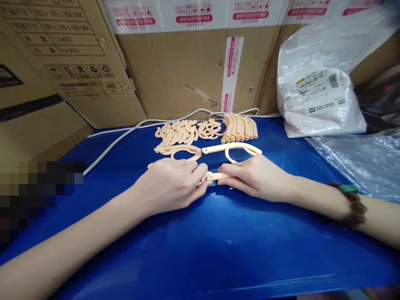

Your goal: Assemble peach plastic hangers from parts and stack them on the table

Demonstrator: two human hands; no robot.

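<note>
In front of me, both hands are closed on cream plastic pieces that meet at a small joint. My left hand [175, 181] grips a curved cream piece, which pokes out past the fingertips and is mostly hidden by the hand. Between thumb and fingers of my right hand [254, 177] is a flat cream strip [214, 176], its end against the left-hand piece. Just beyond my hands lie a long curved cream arm [223, 147] with a pin hole at its end, and a flatter cream arm [175, 148] on the left. Cream loops show beneath both.
Behind these are piles of small curved pieces [179, 131], cream rings [209, 129] and stacked curved arms [239, 127]. A white cable [117, 143] runs along the back of the blue table [200, 250]. Cardboard boxes [187, 71] wall the back; a plastic bag [321, 96] stands at right.
</note>
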